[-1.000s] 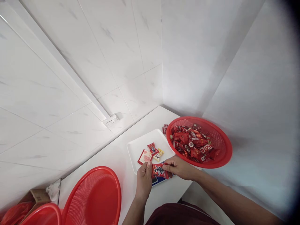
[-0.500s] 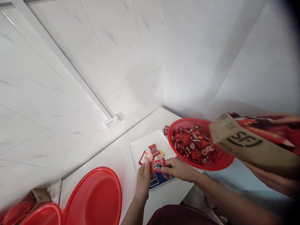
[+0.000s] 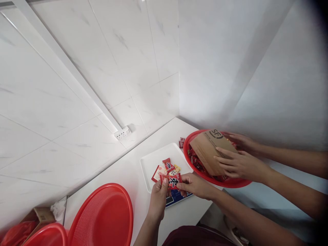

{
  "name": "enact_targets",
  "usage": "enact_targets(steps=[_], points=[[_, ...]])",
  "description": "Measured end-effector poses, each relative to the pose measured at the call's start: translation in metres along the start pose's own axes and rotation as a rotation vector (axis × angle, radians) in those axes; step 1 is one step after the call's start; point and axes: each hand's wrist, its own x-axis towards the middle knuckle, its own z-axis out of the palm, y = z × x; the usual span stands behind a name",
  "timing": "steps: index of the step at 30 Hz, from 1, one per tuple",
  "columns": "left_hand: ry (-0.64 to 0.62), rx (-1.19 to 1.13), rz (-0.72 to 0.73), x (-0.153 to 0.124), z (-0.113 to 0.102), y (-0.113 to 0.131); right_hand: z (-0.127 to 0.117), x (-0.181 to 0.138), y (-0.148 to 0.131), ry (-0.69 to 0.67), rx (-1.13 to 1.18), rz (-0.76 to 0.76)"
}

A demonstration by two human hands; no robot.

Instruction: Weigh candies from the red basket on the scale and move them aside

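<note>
My left hand [image 3: 158,196] and my right hand [image 3: 194,185] pinch the two ends of a red candy packet [image 3: 172,180], holding it just above the near edge of a white tray [image 3: 153,160]. Both hands are closed on it. Three small wrapped candies [image 3: 167,167] lie on the tray. To the right stands a red basket [image 3: 232,182] of red candy packets. Another person's two hands [image 3: 237,164] hold a tipped cardboard box [image 3: 208,150] over that basket.
An empty red basket [image 3: 105,215] sits at the near left of the white counter, with another red rim [image 3: 43,235] beside it. A wall socket [image 3: 121,132] is on the tiled wall. A small red packet [image 3: 181,142] lies behind the tray. A blue item [image 3: 176,197] lies under my hands.
Another person brought a cardboard box in from the right and lowered it onto the candy basket. My hands shifted slightly while keeping hold of the red packet.
</note>
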Motion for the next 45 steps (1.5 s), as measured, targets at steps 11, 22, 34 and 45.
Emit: enact_targets(steps=[11,22,34,45], points=[[-0.042,-0.15,-0.191,-0.003,-0.009,-0.027,0.004,0.001,0.021,-0.01,-0.053,0.059],[0.024,-0.226,-0.187,0.001,-0.015,-0.046,0.009,0.004,0.042,0.127,-0.055,0.036],[-0.008,-0.317,-0.166,0.003,-0.015,-0.037,0.005,0.013,0.055,0.179,-0.083,0.067],[-0.025,-0.374,-0.203,0.002,-0.017,-0.033,-0.002,0.019,0.061,0.22,-0.04,0.096]])
